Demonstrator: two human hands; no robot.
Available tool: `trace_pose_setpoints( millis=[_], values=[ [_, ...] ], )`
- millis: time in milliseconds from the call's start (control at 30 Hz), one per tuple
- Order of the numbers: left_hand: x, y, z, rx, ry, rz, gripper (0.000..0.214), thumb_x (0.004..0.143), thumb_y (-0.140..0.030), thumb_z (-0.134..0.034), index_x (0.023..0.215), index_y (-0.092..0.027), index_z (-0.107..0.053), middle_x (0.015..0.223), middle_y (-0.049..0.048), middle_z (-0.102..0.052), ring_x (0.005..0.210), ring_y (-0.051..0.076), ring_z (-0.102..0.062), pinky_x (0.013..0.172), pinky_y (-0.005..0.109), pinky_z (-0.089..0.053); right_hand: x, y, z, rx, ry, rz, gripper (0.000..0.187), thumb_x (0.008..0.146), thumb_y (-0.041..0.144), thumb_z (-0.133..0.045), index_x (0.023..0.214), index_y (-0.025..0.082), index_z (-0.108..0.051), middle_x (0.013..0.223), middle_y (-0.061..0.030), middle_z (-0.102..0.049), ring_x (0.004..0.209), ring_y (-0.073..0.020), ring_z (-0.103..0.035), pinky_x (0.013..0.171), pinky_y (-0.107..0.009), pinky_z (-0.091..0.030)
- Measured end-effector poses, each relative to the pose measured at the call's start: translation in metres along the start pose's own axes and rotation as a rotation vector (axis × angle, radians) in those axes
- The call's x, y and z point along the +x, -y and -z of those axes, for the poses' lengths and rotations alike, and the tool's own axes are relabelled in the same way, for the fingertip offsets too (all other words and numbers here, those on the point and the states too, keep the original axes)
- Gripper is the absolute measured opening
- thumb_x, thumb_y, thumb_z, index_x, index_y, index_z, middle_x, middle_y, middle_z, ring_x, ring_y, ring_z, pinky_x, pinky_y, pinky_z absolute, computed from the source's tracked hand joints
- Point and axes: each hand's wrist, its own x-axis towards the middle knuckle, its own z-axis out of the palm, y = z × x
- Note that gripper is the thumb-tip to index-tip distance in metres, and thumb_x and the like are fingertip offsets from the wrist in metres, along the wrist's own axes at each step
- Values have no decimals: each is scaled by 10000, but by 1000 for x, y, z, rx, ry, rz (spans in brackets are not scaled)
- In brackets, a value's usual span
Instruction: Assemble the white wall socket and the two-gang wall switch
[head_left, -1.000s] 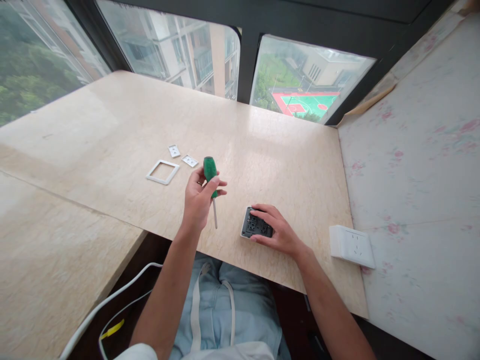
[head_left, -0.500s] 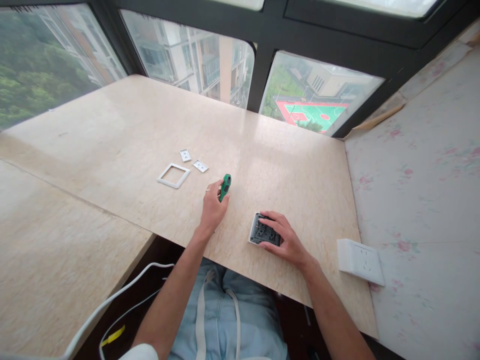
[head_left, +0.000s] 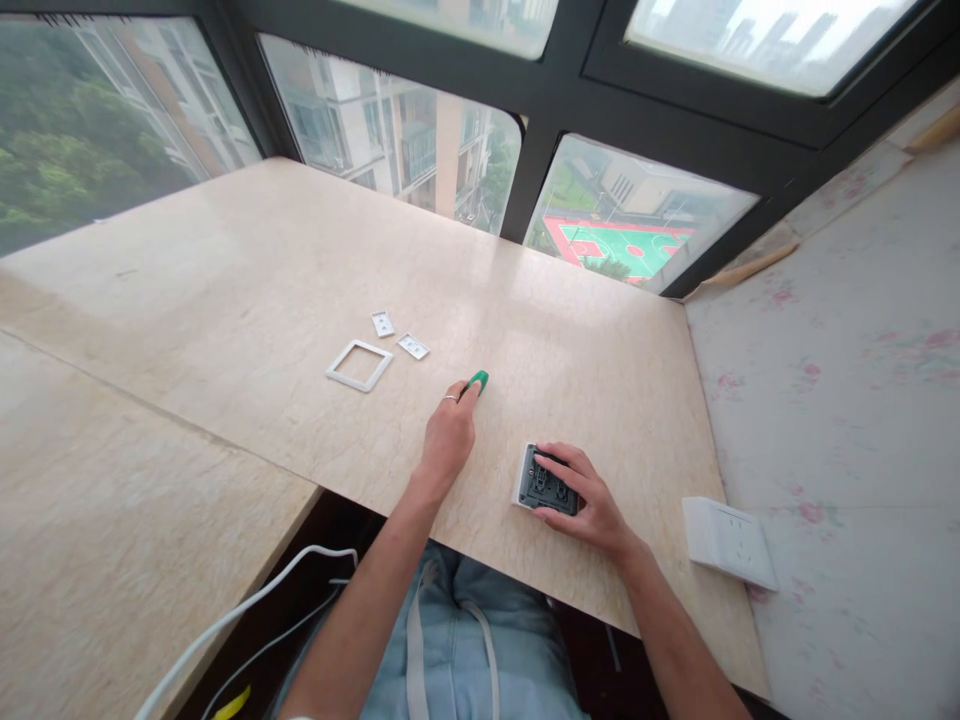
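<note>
My left hand [head_left: 448,435], with a ring on one finger, is closed around a small green tool [head_left: 478,381] held just over the table; only its green end shows, so its kind is hidden. To the right, my right hand [head_left: 581,492] grips a wall switch [head_left: 547,482] by its edges near the table's front edge. Its dark inner mechanism faces up and a white rim shows on its left side. Beyond my left hand lie a square white cover frame [head_left: 360,384] and two small white switch rockers, one [head_left: 382,324] behind the other [head_left: 413,346].
A white wall socket box [head_left: 729,542] sticks out from the flowered wall [head_left: 817,450] at the right. Windows line the back of the marbled table [head_left: 247,270]. White cables [head_left: 247,603] hang below the table edge at the lower left.
The green tool has turned in my left hand, and less of it shows. My right hand keeps its grip on the wall switch. The camera view has shifted slightly.
</note>
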Motion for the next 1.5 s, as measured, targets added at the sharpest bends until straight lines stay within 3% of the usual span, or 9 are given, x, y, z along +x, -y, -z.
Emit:
trace_pose_setpoints(
  millis=[167, 333, 400, 533, 733, 867, 967, 1200, 1500],
  values=[
    [0, 0, 2, 0, -7, -28, 495, 942, -3, -402, 1387, -165, -548, 1339, 156, -633, 1223, 245, -639, 989, 396, -571, -2, 1, -1, -29, -10, -15, 632, 870, 404, -750, 1459, 325, -535, 1431, -133, -588, 1318, -327, -563, 1134, -558, -446],
    [-10, -11, 2, 50, -190, -100, 365, 899, -42, -514, 1234, -136, -626, 1283, 184, -661, 1256, 322, -618, 1030, 511, -530, -4, 1, -1, -42, 9, -50, 618, 876, 430, -742, 1453, 335, -540, 1453, -126, -585, 1360, -326, -532, 1141, -567, -439],
    [-21, -22, -1, 4, -216, -211, 316, 904, -54, -509, 1179, -141, -639, 1304, 184, -653, 1336, 329, -561, 1072, 527, -496, -5, 2, -1, -43, 15, -84, 614, 872, 455, -741, 1444, 338, -551, 1463, -122, -584, 1373, -328, -525, 1141, -568, -442],
    [-41, -40, -6, -192, -18, -430, 246, 989, -198, -463, 1168, -157, -628, 1235, 152, -694, 1262, 272, -621, 1016, 431, -552, -5, 3, 1, -45, 22, -115, 639, 847, 490, -758, 1436, 338, -562, 1472, -117, -583, 1377, -326, -531, 1137, -556, -458],
    [-46, -41, 4, -363, 284, -434, 489, 1012, -392, -463, 1424, -130, -475, 1421, 184, -590, 1332, 287, -563, 1099, 452, -495, 4, 12, 4, -63, -166, -165, 437, 923, 402, -680, 1344, 297, -627, 1326, -107, -683, 1265, -289, -626, 1091, -516, -508],
    [-44, -40, 7, -385, 348, -452, 614, 988, -478, -505, 1453, -84, -429, 1438, 229, -559, 1353, 333, -530, 1110, 485, -468, 34, 26, 3, -29, -321, -219, 259, 959, 347, -627, 1201, 274, -686, 1178, -85, -730, 1140, -255, -675, 1042, -476, -531],
    [-44, -40, 5, -382, 370, -512, 639, 942, -544, -565, 1396, -102, -487, 1377, 228, -588, 1268, 356, -579, 1053, 497, -495, 70, 39, -2, 39, -343, -182, 222, 960, 355, -625, 1149, 261, -693, 1135, -72, -739, 1097, -242, -687, 1023, -449, -539],
    [-43, -36, -8, -364, 407, -480, 795, 743, -613, -782, 1316, -114, -548, 1269, 228, -649, 1182, 404, -619, 985, 541, -515, 155, 59, -32, 127, -145, -83, 249, 950, 400, -627, 1126, 243, -704, 1130, -81, -759, 1098, -236, -697, 1007, -418, -545],
    [-42, -35, -4, -483, 328, -473, 540, 751, -480, -790, 1170, -180, -629, 1182, 120, -710, 1129, 380, -651, 979, 470, -543, 213, 47, -96, -15, 144, 33, 296, 929, 296, -634, 1210, 213, -672, 1226, -107, -721, 1153, -230, -668, 1021, -413, -528]
  ],
)
